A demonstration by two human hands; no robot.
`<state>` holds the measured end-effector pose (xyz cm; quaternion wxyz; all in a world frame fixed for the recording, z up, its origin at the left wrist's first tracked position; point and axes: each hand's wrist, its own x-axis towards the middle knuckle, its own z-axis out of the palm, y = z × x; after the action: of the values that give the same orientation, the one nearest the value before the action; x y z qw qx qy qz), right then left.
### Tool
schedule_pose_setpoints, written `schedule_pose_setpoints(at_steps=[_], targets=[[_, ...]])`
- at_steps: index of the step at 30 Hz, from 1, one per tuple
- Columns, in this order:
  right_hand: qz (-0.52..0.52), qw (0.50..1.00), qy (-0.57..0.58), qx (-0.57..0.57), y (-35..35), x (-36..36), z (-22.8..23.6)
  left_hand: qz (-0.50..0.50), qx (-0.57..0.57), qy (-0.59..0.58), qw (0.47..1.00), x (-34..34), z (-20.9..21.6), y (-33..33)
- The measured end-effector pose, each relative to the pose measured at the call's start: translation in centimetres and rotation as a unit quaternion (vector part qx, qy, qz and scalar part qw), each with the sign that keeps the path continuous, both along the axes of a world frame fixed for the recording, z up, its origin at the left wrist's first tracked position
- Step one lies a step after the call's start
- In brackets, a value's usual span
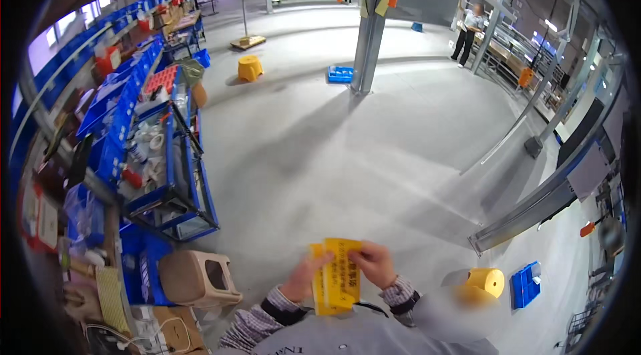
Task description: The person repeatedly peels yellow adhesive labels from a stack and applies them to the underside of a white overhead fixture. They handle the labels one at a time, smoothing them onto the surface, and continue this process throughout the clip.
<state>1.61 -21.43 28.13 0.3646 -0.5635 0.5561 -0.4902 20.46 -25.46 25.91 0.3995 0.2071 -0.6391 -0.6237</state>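
Grip of the left hand (302, 279) and right hand (376, 265) is narrow, pinching a yellow printed sheet (341, 283).

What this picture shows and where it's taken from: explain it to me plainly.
No robot here: a person works with two bare hands. The picture comes from the left one of two wide fisheye cameras on their head, looking down, which is why straight edges bend. The left hand and right hand together hold a flat yellow printed item. On the grey floor are a beige stool, a yellow stool and a blue tray. At left, a blue-framed cart carries jumbled small items.
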Motion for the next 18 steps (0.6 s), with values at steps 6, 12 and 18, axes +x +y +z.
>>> schedule_pose_setpoints(at_steps=[6, 12, 18], targets=[[0.064, 0.996, -0.058, -0.029, -20.1, -0.8, 1.1, 0.097, 0.324, 0.11, 0.935, -2.4, 0.8, -18.7], [0.126, 0.99, 0.068, -0.014, -37.4, -1.7, 1.9, 0.087, 0.404, 0.115, 0.903, -1.7, 1.5, -33.9], [0.08, 0.992, 0.087, -0.033, -57.6, -1.8, 0.3, 0.199, 0.439, 0.239, 0.843, -5.7, -3.1, -54.4]])
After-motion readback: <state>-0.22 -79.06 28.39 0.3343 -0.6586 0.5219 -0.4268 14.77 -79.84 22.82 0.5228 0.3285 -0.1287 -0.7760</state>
